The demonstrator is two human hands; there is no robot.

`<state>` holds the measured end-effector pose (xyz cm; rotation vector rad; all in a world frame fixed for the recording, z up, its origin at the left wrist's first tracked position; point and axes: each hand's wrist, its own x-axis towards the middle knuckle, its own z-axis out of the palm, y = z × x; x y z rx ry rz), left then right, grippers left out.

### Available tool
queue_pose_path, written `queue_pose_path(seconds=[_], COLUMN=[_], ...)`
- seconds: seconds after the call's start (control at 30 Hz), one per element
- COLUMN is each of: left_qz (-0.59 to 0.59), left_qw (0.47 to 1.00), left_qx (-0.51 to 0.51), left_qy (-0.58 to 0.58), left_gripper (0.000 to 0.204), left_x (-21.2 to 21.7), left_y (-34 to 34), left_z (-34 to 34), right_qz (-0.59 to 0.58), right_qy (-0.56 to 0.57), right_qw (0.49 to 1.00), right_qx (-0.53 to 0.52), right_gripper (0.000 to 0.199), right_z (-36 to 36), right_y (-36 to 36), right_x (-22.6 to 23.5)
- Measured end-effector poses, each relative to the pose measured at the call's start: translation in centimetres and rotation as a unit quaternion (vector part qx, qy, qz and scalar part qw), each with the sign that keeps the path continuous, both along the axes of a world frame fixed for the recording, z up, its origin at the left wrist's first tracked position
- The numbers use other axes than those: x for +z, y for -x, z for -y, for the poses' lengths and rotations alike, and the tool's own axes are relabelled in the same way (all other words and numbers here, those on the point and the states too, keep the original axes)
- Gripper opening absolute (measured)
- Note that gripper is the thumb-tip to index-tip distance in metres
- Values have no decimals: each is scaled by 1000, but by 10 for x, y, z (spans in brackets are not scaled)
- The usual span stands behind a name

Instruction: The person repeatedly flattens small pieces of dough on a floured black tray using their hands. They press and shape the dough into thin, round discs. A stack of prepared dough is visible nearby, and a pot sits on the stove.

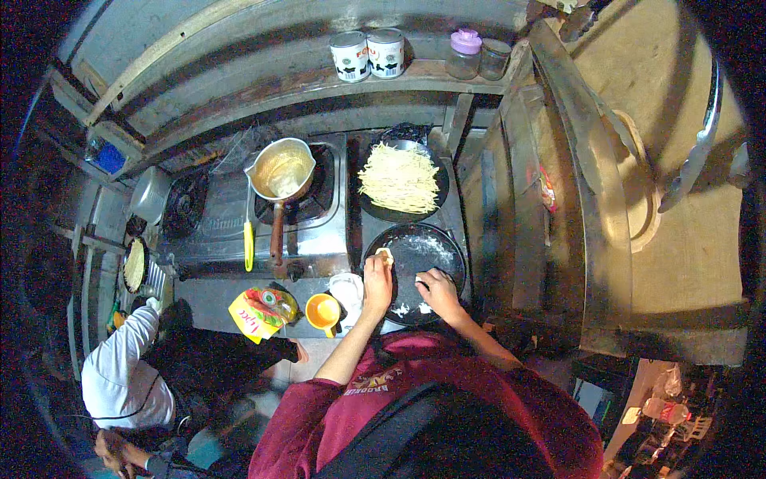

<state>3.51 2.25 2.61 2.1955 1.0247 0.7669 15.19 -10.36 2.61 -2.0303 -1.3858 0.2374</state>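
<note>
Maroon sweater [487, 391] below; centrally, pale piece [386, 255] is pinched by left hand [378, 285], apparently being shaped; right hand [438, 292], grip unclear; gentle pressing seems required.

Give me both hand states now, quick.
Left hand: closed, holding a small pale piece.
Right hand: bent over the round black pan, small white bit against it; whether gripped, cannot tell.

Counter [206, 306]: stove [227, 227], two black pans [412, 292], yellow cup [322, 312].
</note>
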Motion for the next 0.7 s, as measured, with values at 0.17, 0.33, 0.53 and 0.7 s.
queue_pose_path(seconds=[0.17,0.33,0.53,0.7], left_qz=[20,-1,-65,-142], left_qw=[1000,996,987,924], left_qx=[2,15,-78,-164], left_qy=[19,86,121,314], left_gripper=[10,6,11,18], left_x=[-7,-11,0,19], left_y=[0,8,18,24], left_z=[-10,-12,-13,-9], right_qz=[-66,-128,-191,-379], right_qy=[22,20,37,23], right_qw=[998,991,980,925], right_qx=[-4,19,30,25], right_gripper=[11,12,12,11], right_z=[-4,-9,-18,-17], right_y=[-3,1,8,2], right_x=[-10,-16,-14,-28])
